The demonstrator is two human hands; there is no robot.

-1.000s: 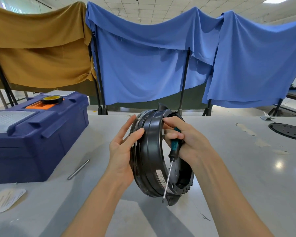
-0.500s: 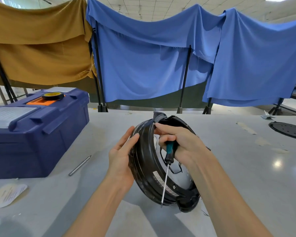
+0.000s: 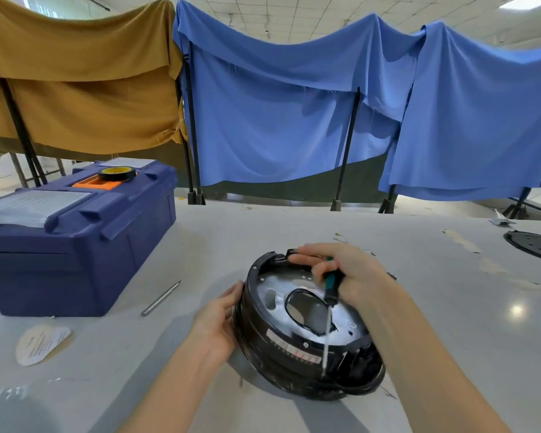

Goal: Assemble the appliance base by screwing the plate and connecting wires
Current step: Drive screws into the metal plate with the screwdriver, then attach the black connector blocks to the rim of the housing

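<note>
The round black appliance base (image 3: 263, 339) lies nearly flat on the grey table (image 3: 450, 323), open side up, showing a silver metal plate (image 3: 341, 331) with an oval hole and black wiring around it. My left hand (image 3: 219, 320) presses its fingers against the base's left rim. My right hand (image 3: 347, 273) grips a green-handled screwdriver (image 3: 328, 310) while its fingertips touch the far rim; the shaft points down across the plate toward the near edge.
A dark blue toolbox (image 3: 75, 242) with a tape roll (image 3: 117, 174) on top stands at the left. A metal rod (image 3: 161, 297) and a paper label (image 3: 41, 343) lie near it. A black perforated disc (image 3: 537, 245) sits at the far right. Cloth screens hang behind.
The base has tipped from standing on edge to lying almost flat, open side up. Both hands followed it down, and the screwdriver stayed in my right hand.
</note>
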